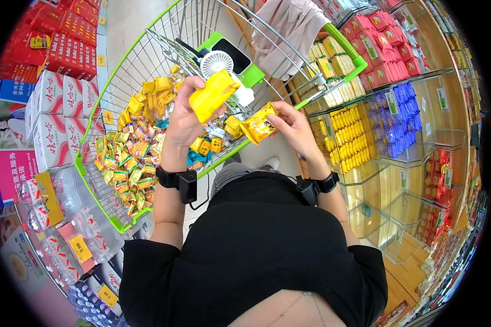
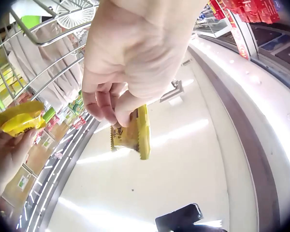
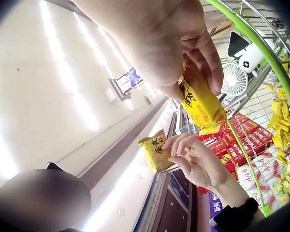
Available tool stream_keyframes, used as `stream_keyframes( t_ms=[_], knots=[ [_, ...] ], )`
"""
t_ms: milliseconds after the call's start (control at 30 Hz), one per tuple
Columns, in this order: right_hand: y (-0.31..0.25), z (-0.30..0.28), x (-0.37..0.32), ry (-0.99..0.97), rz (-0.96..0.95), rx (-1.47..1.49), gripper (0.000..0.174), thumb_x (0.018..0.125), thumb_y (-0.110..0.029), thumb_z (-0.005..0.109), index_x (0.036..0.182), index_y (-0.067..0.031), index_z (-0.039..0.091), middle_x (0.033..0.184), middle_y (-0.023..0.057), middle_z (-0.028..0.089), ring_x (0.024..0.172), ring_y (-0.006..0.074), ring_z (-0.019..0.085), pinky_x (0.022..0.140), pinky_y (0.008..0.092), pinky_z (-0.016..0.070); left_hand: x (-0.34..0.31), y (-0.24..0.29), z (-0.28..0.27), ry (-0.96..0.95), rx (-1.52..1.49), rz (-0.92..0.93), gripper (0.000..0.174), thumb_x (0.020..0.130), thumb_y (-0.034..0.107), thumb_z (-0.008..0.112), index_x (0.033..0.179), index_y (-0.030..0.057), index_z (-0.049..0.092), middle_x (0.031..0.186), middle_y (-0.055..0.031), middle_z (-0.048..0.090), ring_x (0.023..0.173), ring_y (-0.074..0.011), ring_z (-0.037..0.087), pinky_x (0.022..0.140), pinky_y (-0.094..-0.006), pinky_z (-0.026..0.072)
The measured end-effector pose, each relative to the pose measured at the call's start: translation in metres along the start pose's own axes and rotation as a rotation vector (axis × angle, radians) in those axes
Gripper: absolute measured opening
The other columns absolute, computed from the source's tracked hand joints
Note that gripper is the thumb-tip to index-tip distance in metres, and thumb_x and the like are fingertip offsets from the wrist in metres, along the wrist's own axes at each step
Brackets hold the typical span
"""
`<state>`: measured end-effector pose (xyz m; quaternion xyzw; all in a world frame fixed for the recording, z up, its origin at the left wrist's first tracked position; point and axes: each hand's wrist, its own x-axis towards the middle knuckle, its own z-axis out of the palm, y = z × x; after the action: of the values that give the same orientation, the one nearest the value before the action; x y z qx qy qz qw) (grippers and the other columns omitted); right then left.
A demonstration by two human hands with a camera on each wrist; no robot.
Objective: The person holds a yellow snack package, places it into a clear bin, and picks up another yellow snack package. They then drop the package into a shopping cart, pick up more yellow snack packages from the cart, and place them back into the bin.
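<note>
Over the shopping cart, my left hand (image 1: 185, 117) pinches a yellow wrapped snack packet (image 1: 214, 97) between thumb and fingers. Beside it, my right hand (image 1: 295, 129) grips a second yellow snack packet (image 1: 260, 124) with dark lettering. In the left wrist view the first packet (image 2: 144, 133) hangs below the left fingertips, its crimped edge showing. The right wrist view has both packets apart from each other, the right-hand packet (image 3: 201, 104) nearer the camera. Under the hands, the cart holds a heap of small wrapped sweets (image 1: 128, 158) and several yellow packets (image 1: 147, 101).
The cart's green rim (image 1: 112, 71) runs around the heap. A white fan (image 1: 217, 64), a phone (image 1: 234, 54) and a pale cloth (image 1: 289, 35) are at its far end. Shelves of yellow packets (image 1: 350, 136) and blue packets (image 1: 395, 120) stand right; white cartons (image 1: 52, 98) are stacked left.
</note>
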<state>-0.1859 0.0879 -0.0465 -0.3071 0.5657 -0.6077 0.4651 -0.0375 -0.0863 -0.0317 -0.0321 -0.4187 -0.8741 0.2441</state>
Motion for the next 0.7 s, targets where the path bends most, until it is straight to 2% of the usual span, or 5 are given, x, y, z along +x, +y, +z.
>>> stream_keyframes(
  t_ms=[67,167,267,367,700],
  knots=[
    [0.000,0.000,0.000,0.001,0.000,-0.001,0.022,0.084,-0.014,0.051,0.101,0.0007,0.049,0.081,0.0037,0.058,0.067,0.0073,0.055,0.053,0.0202,0.0451,0.004,-0.005,0.007,-0.031,-0.106,0.029,0.040,0.076,0.006,0.059,0.109,0.0130,0.036,0.103,-0.0074,0.050,0.082,-0.0152,0.050,0.070,-0.0300,0.0397],
    [0.001,0.000,0.000,0.004,0.001,-0.007,0.023,0.084,-0.014,0.051,0.101,0.0007,0.049,0.081,0.0037,0.058,0.067,0.0074,0.055,0.053,0.0202,0.0451,0.004,-0.012,0.009,0.043,-0.240,0.035,0.037,0.080,0.011,0.056,0.109,0.0149,0.035,0.097,-0.0085,0.051,0.075,-0.0148,0.046,0.065,-0.0311,0.0374],
    [0.001,0.000,-0.001,0.010,-0.002,-0.009,0.023,0.084,-0.014,0.051,0.101,0.0006,0.049,0.081,0.0037,0.058,0.067,0.0075,0.055,0.053,0.0202,0.0451,0.002,-0.012,0.009,0.127,-0.020,-0.064,0.035,0.084,0.017,0.051,0.112,0.0070,0.034,0.092,-0.0133,0.053,0.074,-0.0195,0.054,0.064,-0.0301,0.0417],
    [0.000,0.001,-0.002,0.019,-0.008,-0.009,0.022,0.084,-0.014,0.051,0.101,0.0004,0.049,0.081,0.0038,0.058,0.067,0.0076,0.055,0.053,0.0203,0.0451,0.004,-0.009,0.021,0.186,0.135,-0.097,0.035,0.084,0.016,0.049,0.112,0.0015,0.033,0.094,-0.0148,0.054,0.071,-0.0208,0.058,0.061,-0.0280,0.0443],
    [0.001,-0.001,-0.004,0.029,-0.027,-0.019,0.021,0.084,-0.014,0.051,0.100,0.0001,0.049,0.080,0.0041,0.058,0.066,0.0076,0.055,0.053,0.0204,0.0452,0.005,-0.011,0.040,0.141,0.344,-0.114,0.032,0.084,0.012,0.049,0.109,0.0000,0.034,0.087,-0.0149,0.058,0.070,-0.0175,0.060,0.062,-0.0257,0.0454]
  ],
)
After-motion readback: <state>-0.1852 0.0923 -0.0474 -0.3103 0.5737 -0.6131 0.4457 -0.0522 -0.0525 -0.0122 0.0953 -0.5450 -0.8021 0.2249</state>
